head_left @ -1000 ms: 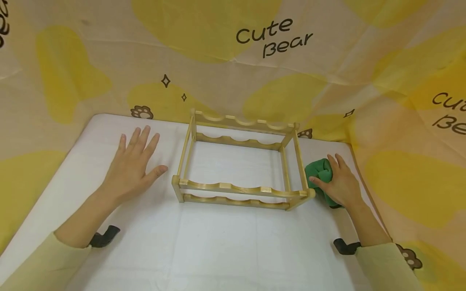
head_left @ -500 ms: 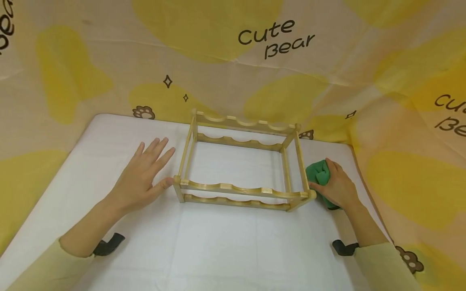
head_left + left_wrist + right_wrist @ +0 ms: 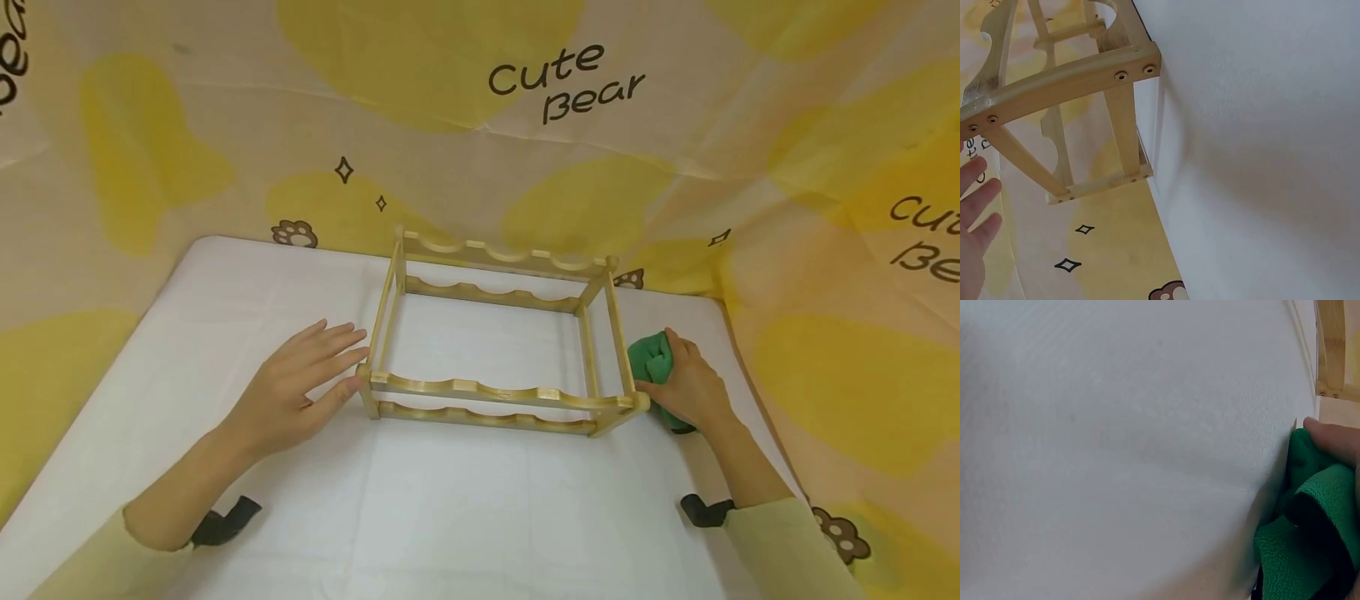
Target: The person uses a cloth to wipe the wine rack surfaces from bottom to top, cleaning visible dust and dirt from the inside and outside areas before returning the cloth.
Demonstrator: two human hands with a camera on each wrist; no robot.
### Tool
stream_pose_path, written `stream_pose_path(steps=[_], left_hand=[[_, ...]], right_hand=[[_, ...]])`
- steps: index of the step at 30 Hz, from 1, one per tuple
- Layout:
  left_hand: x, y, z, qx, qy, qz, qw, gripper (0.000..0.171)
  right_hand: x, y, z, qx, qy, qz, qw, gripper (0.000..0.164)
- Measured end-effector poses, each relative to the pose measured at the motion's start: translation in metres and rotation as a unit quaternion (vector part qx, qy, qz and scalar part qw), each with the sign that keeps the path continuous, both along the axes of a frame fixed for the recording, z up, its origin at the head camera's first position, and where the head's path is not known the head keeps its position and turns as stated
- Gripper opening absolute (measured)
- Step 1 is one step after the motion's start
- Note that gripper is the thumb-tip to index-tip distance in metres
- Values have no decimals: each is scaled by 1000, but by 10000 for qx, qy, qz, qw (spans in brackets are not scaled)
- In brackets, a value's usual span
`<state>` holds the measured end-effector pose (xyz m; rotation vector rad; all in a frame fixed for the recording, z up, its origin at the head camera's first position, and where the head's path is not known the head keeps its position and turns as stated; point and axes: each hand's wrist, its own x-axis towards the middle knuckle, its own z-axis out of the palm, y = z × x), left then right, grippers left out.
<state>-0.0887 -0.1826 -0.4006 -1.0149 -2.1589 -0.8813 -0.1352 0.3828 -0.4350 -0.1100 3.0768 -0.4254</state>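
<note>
A light wooden bottle rack (image 3: 502, 387) with scalloped rails stands on the white table. Beside its left end is my left hand (image 3: 288, 396), fingers extended; the thumb tip meets or nearly meets the front left post, and contact cannot be told. The left wrist view shows spread fingers (image 3: 979, 200) near the rack's screwed end frame (image 3: 1066, 81). At the rack's right side, my right hand (image 3: 690, 383) grips a folded green cloth (image 3: 651, 360). In the right wrist view the thumb (image 3: 1332, 437) lies along the bunched green cloth (image 3: 1310, 550), whose edging is dark.
The white tabletop (image 3: 450, 508) extends in front of the rack. A yellow and beige curtain (image 3: 450, 100) printed with lettering hangs behind and on both sides. Black straps (image 3: 227, 521) show at both wrists.
My left hand has moved right and toward me, up to the rack's left end. The right hand's fingers have closed in around the green cloth. The rack has stayed in place.
</note>
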Motion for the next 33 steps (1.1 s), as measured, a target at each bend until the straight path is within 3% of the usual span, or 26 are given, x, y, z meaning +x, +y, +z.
stream_pose_path(steps=[6,14,18,28,33], left_hand=[[0,3,-4,570,370,-384,9970,37],[1,6,-5,882,305,-690,9932,36],[2,6,-4,932,216,-707,9929,36],[2,5,-5,1041,18,-740,9918,35],[1,4,-8,1049,-78,-756,9916,36]], right_hand=[[-1,-2,2,-119,-68,-35,9999,106],[0,0,5,-532,6,-187,9984,90],[3,1,10,-751,-4,-372,9965,86],[16,2,30,-1111,480,-607,9908,79],[22,3,41,-1340,428,-636,9880,78]])
